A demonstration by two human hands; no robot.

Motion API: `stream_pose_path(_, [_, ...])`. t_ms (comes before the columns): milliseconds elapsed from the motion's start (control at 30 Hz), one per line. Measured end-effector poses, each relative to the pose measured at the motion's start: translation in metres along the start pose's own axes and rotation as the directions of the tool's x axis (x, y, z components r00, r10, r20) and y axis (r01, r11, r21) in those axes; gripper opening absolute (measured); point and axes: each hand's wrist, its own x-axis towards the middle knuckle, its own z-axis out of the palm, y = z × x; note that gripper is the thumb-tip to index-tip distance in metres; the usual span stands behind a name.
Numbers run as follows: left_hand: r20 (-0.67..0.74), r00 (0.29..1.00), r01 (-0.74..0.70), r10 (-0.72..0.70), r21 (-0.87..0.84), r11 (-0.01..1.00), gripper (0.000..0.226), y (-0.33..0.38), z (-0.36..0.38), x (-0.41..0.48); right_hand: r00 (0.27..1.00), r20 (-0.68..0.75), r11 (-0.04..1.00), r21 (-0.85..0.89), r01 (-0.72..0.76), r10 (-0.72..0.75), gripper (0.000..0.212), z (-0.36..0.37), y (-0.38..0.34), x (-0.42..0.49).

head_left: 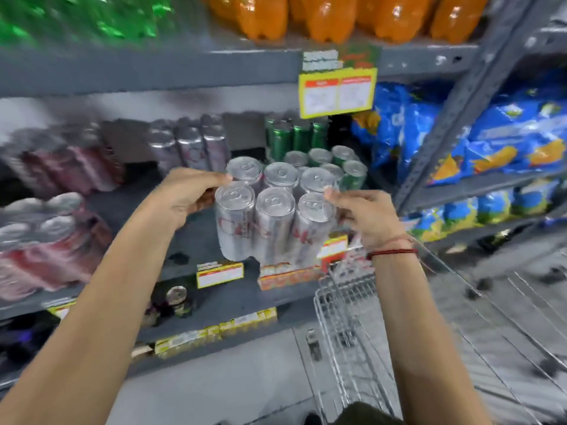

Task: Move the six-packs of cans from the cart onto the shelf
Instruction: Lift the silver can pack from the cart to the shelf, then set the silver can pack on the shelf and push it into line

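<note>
While both hands carry it, a six-pack nears the shelf.

Beyond the hands runs the grey shelf [190, 228], partly stocked; below the right hand [365, 219] stands the wire cart [346, 302]. Between the hands hangs the silver six-pack [270, 216], upright, the left hand [184, 197] pressed to one end and the right to the other, over the shelf's front edge. Just behind it sit green cans [322, 164]. This looks like the placing step: next, lower it onto bare shelf leftward, then release.
</note>
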Motion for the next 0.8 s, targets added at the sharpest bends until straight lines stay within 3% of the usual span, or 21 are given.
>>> stream_pose_path(100, [-0.124, 0.992, 0.007, -0.012, -0.040, 0.999, 0.011, -0.005, -0.044, 0.006, 0.996, 0.087, 0.999, -0.038, 0.001, 0.003, 0.027, 0.050, -0.002, 0.016])
stream_pose_path(167, [-0.182, 0.983, 0.017, -0.028, -0.063, 0.998, 0.012, -0.011, -0.065, 0.013, 0.993, 0.118, 0.998, -0.063, -0.012, 0.019, 0.018, 0.077, -0.002, 0.028])
stream_pose_path(367, [-0.285, 0.954, 0.054, -0.091, -0.134, 0.989, 0.012, -0.029, -0.104, 0.039, 0.984, 0.176, 0.988, -0.151, 0.029, -0.002, 0.016, 0.137, 0.013, 0.069])
stream_pose_path(667, [-0.338, 0.934, 0.082, -0.118, -0.121, 0.989, 0.014, -0.050, -0.117, 0.076, 0.979, 0.202, 0.979, -0.203, 0.035, 0.007, 0.011, 0.163, 0.036, 0.101])
stream_pose_path(800, [-0.309, 0.948, 0.042, -0.076, -0.114, 0.993, 0.006, -0.052, -0.117, 0.078, 0.965, 0.264, 0.984, -0.171, 0.054, -0.007, 0.019, 0.164, 0.032, 0.098])
